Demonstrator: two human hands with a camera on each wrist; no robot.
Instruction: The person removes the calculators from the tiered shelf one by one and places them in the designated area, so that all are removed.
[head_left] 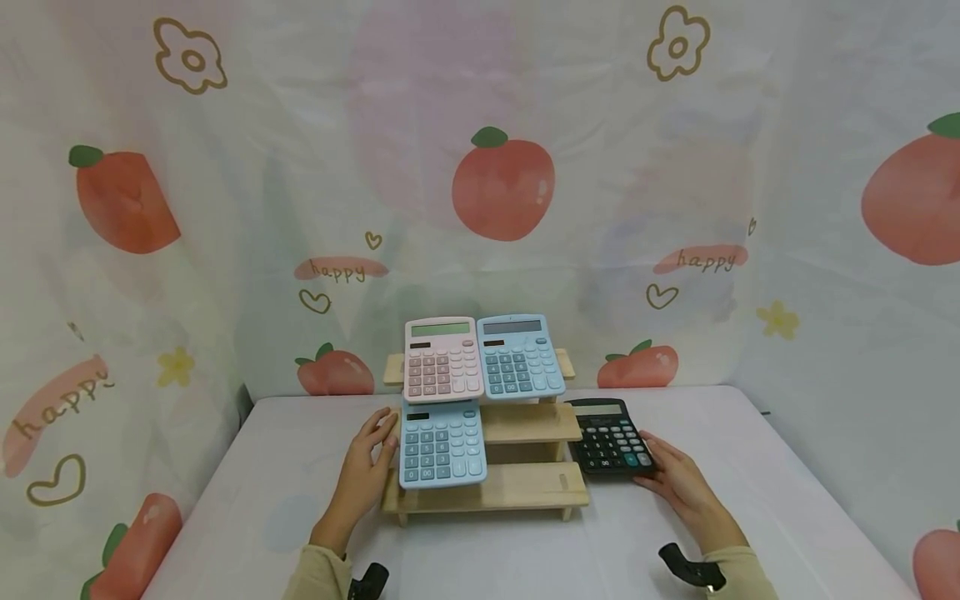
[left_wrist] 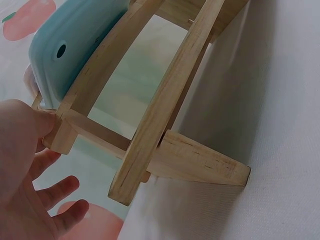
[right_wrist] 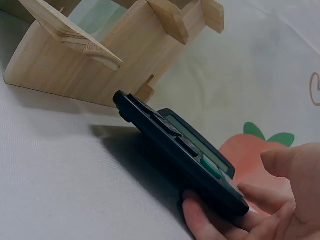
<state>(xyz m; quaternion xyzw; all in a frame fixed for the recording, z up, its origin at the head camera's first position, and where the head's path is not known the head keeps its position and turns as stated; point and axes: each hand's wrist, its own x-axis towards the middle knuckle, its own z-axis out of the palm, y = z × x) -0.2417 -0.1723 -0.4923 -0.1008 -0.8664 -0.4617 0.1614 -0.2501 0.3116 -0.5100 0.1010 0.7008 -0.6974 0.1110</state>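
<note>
A three-tier wooden display stand is on the table. My left hand is at its left side; in the left wrist view the thumb and a finger pinch a plank's end, and the other fingers are spread. With my right hand I grip the lower right edge of a black calculator beside the stand's right side. The right wrist view shows that calculator tilted, with fingers under its edge. A pink calculator and a light blue calculator lean on the top tier. Another blue calculator leans below the pink one.
White cloth covers the table. Behind and at both sides hangs a fruit-printed curtain. Black straps are at both wrists. The lowest plank of the stand extends along its front.
</note>
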